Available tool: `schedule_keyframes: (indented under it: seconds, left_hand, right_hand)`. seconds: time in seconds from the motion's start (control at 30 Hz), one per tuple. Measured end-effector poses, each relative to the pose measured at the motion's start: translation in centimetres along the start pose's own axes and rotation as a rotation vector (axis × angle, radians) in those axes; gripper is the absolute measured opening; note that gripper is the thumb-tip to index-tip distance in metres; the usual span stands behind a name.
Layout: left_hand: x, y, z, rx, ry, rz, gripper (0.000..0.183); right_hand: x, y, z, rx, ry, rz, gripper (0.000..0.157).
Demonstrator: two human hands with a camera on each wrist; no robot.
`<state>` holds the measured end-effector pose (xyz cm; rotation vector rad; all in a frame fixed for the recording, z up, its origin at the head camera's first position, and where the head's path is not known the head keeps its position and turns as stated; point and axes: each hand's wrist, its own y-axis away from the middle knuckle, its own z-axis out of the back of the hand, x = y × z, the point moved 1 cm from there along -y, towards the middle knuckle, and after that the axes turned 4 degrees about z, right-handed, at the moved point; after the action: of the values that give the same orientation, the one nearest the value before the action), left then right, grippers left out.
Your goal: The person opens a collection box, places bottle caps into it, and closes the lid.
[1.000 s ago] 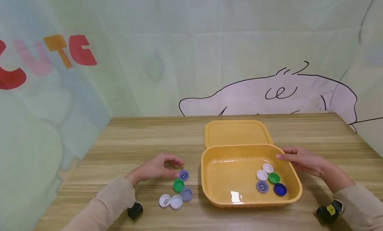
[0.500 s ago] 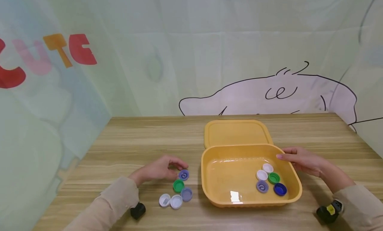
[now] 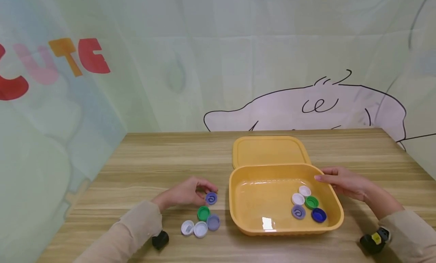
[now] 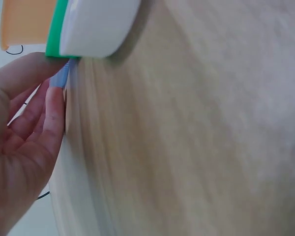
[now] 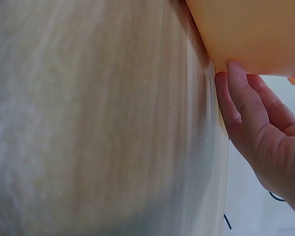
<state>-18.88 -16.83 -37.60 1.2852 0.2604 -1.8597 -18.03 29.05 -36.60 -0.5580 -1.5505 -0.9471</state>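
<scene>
My left hand (image 3: 185,192) pinches a purple bottle cap (image 3: 211,198) between thumb and fingers, low over the table. In the left wrist view, part of that purple cap (image 4: 60,77) shows between thumb and fingers. Just in front lie a green cap (image 3: 203,213), another purple cap (image 3: 213,222) and two white caps (image 3: 200,229). My right hand (image 3: 351,184) holds the right wall of a yellow plastic box (image 3: 252,195), thumb over the rim and fingers outside. Inside the box sit white caps (image 3: 298,199), a green cap (image 3: 311,203), a purple cap (image 3: 298,212) and a dark blue cap (image 3: 318,215).
Behind the box, a yellow lid (image 3: 270,151) lies flat on the wooden table (image 3: 163,153), partly covered by the box's far rim. A printed cloth backdrop (image 3: 218,66) hangs at the table's far edge. Black wrist cameras (image 3: 160,240) sit below both sleeves.
My left hand has moved a little to the right and taken hold of the purple cap, which has shifted slightly right. The nearby green and purple caps moved slightly. My right hand stays on the box.
</scene>
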Motion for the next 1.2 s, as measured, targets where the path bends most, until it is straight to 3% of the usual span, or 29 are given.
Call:
schedule_keyframes:
  seconds: [0.9, 1.2]
  left_hand:
    - [-0.19, -0.47, -0.37, -0.033, 0.009, -0.013, 0.036]
    - [-0.62, -0.52, -0.25, -0.041, 0.030, 0.052, 0.037]
  right_hand:
    - [0.04, -0.03, -0.08, -0.006, 0.009, -0.007, 0.038]
    - [0.15, 0.01, -0.06, 0.012, 0.004, 0.006, 0.038]
